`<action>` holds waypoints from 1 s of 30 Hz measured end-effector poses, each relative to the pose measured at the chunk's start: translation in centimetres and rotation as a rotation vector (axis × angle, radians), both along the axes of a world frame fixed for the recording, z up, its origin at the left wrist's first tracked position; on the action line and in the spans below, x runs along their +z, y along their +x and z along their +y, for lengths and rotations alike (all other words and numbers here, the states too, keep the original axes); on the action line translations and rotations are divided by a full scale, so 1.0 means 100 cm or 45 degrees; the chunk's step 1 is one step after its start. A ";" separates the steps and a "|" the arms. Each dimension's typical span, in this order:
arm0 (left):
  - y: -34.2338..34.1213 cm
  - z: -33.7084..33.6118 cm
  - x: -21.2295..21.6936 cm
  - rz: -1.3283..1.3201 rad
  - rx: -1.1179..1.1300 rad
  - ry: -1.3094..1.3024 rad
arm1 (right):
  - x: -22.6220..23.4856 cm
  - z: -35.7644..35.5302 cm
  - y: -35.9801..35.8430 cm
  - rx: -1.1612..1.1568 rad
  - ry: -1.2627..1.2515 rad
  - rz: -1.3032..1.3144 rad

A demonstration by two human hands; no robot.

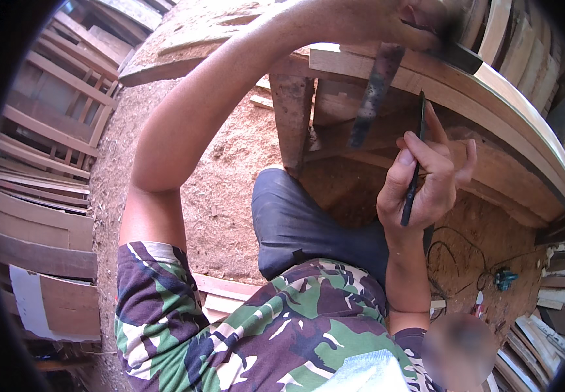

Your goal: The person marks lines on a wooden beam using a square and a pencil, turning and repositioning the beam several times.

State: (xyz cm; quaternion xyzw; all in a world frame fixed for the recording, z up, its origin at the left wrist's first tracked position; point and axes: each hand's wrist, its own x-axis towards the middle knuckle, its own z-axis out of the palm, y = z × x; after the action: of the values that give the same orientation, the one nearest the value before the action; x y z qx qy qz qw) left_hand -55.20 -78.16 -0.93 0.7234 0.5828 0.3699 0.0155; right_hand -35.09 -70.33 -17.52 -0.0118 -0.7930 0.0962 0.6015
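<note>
Sawdust floor [230, 170] below; right hand [426, 176] pinches pencil [415, 176] near bench edge [530, 124], left hand [419, 23] grips square [374, 91].

Head-worn fisheye view, looking steeply down the wearer's own body.

One view only: a wide lens on the person's head, facing down and slightly forward, very near the camouflage shirt [250, 326] that fills the lower edge. The left arm [184, 124] runs up across the middle to the top edge, and the right hand [426, 176] is close, right of centre. The curved wooden counter [524, 124] bends along the upper right, warped by the lens. The sawdust floor [223, 189] lies farther below, with stacked wooden frames [54, 117] at the dark round rim on the left.
</note>
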 end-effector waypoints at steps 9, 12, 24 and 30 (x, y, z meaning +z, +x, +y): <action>-0.004 0.011 -0.004 0.086 0.131 -0.030 | 0.011 -0.011 -0.036 0.064 0.041 0.030; -0.010 0.017 -0.011 0.085 0.130 0.023 | 0.013 -0.014 -0.049 0.007 0.056 0.036; -0.003 0.010 -0.007 0.146 0.143 0.061 | 0.013 -0.018 -0.060 -0.100 0.073 0.039; 0.003 0.003 -0.011 0.163 0.121 0.145 | 0.005 -0.025 -0.057 -0.112 0.030 -0.011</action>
State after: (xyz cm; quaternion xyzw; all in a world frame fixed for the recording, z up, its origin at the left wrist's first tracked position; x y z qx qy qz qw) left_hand -54.86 -77.82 -2.03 0.7167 0.5944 0.3557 -0.0806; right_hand -40.78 -72.85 -17.04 -0.0402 -0.7954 0.0602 0.6018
